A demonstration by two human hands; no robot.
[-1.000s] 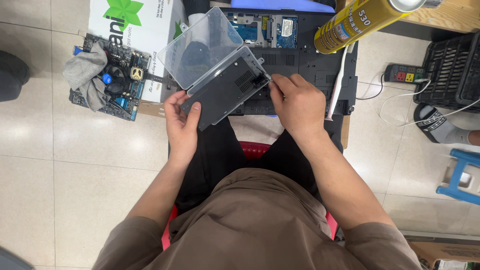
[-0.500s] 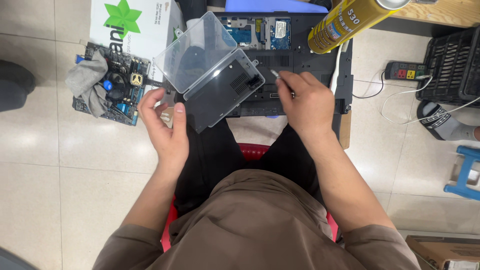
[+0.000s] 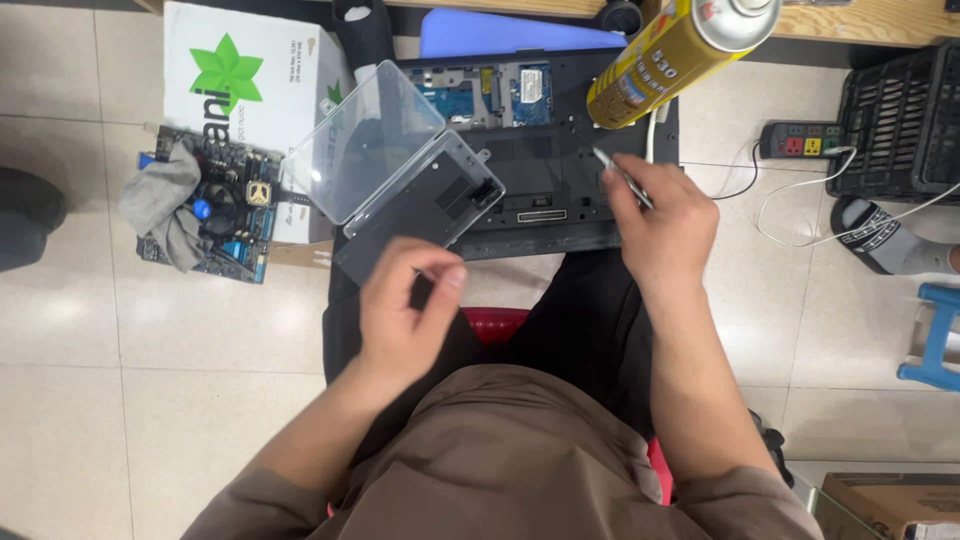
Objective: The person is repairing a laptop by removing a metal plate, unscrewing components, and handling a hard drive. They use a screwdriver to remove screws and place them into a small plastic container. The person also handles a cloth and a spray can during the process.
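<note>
Laptop (image 3: pixel 560 170): laid on the lap, base up, bottom cover off, the board exposed at its far edge; its long axis runs left to right, so that both hands can reach it.

Tool (image 3: pixel 622 178): thin and metallic, pinched in the closed right hand (image 3: pixel 660 225); it slants from near right to far left, the tip over the laptop's right part. Whether the tip touches cannot be told.

Clear box (image 3: pixel 400 185): propped open on the laptop's left corner, lid tilted up to the far left, the tray kept within reach.

Left hand (image 3: pixel 405 310): held just near of the box, thumb and fingertips drawn together; whether something small is pinched cannot be told.

Spray can (image 3: pixel 670 60): seen at the far right, tilted.

Circuit board (image 3: pixel 215 215): laid on the floor at left, a grey cloth (image 3: pixel 165 205) on it.
</note>
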